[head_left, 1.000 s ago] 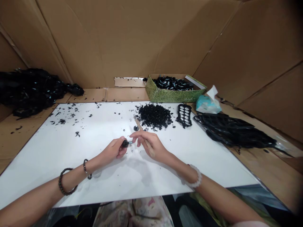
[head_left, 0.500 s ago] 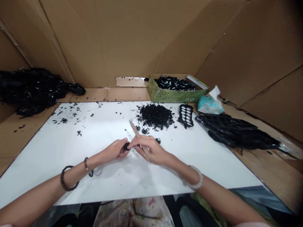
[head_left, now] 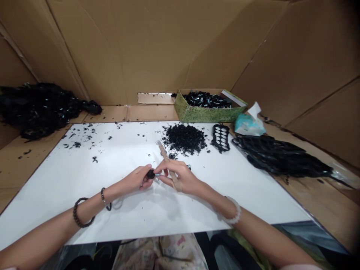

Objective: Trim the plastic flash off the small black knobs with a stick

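Nearer me than one heap of small black rings (head_left: 185, 138), my left hand (head_left: 142, 178) grips one round black knob (head_left: 151, 174); my right hand (head_left: 181, 175) clasps one tan-wrapped knife (head_left: 164, 152), fingertips at the knob's metal pin (head_left: 157, 174).

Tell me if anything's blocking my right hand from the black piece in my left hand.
Nothing visible does. Your right hand has its fingertips right by the metal stem of the black piece, held in your left hand. The tan tool in your right hand points toward the table's far side, not between them.
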`<action>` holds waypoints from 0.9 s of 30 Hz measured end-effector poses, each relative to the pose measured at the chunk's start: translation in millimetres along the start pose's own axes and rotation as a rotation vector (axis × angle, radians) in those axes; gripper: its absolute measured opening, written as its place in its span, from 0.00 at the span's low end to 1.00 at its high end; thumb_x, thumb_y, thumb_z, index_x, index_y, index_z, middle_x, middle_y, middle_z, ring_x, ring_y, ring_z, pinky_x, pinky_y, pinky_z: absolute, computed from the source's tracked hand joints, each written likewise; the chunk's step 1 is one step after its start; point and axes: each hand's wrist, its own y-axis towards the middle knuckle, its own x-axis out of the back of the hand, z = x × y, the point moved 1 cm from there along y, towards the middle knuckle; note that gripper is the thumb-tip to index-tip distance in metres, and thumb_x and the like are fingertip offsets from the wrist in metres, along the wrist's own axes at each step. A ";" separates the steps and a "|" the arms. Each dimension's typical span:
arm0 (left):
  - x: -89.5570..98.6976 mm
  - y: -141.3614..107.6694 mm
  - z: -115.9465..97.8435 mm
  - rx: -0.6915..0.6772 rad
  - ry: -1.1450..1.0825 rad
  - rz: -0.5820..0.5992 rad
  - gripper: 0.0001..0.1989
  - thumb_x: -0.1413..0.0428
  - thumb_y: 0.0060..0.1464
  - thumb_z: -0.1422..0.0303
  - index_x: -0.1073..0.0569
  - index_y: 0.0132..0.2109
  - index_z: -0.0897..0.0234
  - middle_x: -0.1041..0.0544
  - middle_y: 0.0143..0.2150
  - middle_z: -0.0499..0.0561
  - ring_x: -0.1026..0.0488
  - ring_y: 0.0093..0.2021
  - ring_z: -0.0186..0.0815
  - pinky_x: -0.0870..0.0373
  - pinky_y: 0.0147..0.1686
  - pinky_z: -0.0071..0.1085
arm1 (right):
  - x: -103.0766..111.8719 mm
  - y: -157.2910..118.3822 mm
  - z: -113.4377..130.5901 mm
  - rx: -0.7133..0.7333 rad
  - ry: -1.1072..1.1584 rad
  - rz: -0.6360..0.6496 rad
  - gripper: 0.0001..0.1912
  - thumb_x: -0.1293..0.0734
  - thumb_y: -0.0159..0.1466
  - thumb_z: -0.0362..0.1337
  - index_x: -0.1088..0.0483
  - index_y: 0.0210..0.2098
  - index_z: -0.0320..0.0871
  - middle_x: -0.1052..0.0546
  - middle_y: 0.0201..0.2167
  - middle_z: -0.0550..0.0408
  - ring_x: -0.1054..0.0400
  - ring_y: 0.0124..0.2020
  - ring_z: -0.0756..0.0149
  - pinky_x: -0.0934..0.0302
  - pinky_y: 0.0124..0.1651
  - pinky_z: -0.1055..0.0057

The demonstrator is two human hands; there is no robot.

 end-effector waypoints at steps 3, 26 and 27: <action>-0.9 -0.8 -1.1 -0.004 0.012 -0.007 0.23 0.62 0.58 0.55 0.40 0.22 0.63 0.46 0.14 0.41 0.49 0.14 0.26 0.52 0.17 0.26 | 0.5 0.4 -0.4 -0.022 0.007 0.002 0.06 0.36 0.60 0.37 0.31 0.36 0.42 0.27 0.31 0.52 0.33 0.30 0.70 0.37 0.35 0.73; -5.5 -0.6 -3.5 -0.139 -0.075 -0.173 0.17 0.51 0.54 0.54 0.36 0.35 0.66 0.27 0.33 0.51 0.30 0.22 0.28 0.38 0.21 0.24 | -2.1 1.5 -11.4 -0.412 0.452 -0.094 0.12 0.35 0.58 0.41 0.38 0.26 0.40 0.31 0.21 0.60 0.40 0.22 0.75 0.46 0.27 0.77; -6.1 -0.7 -3.8 -0.145 -0.082 -0.181 0.16 0.49 0.53 0.54 0.38 0.35 0.65 0.27 0.34 0.51 0.29 0.23 0.28 0.38 0.21 0.23 | -1.8 1.5 -12.6 -0.403 0.452 -0.110 0.11 0.35 0.58 0.41 0.38 0.26 0.40 0.31 0.22 0.60 0.40 0.23 0.74 0.45 0.27 0.77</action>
